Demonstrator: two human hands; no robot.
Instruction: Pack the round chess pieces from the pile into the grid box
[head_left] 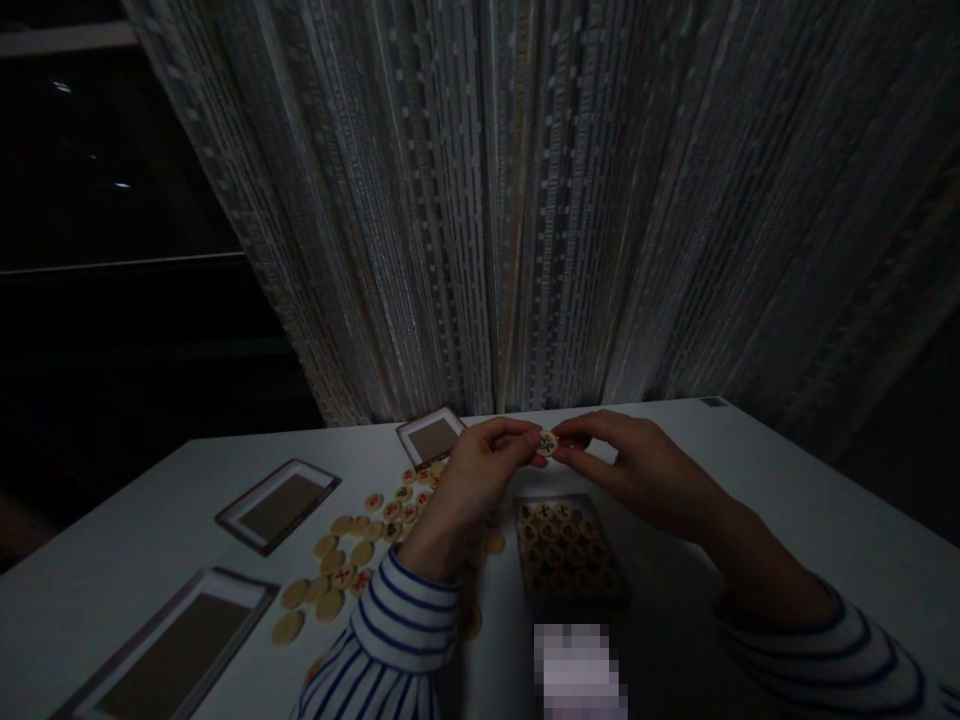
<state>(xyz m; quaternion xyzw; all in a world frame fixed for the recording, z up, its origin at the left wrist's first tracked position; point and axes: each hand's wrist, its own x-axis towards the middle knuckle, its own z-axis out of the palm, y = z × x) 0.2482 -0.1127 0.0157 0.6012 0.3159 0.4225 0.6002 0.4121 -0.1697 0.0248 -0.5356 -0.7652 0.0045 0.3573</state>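
Observation:
Between my two hands is a round Chinese chess piece [547, 443] with a dark character facing me. The fingers of my left hand [487, 460] pinch its left edge, and my right hand [626, 460] grips it from the right. Just below them on the table stands a box [517, 530] filled with rows of chess pieces [566, 545], most bearing dark characters. Loose chess pieces [330, 605] lie scattered left of the box, some face down and others showing red or dark characters. My left forearm hides part of this pile.
Three shallow boxes or lids lie on the white table [787, 490]: one at the front left [176, 650], one at mid left [277, 505] and one at the back [435, 435]. A string curtain [480, 200] hangs behind. A small dark patch [712, 401] marks the far right corner.

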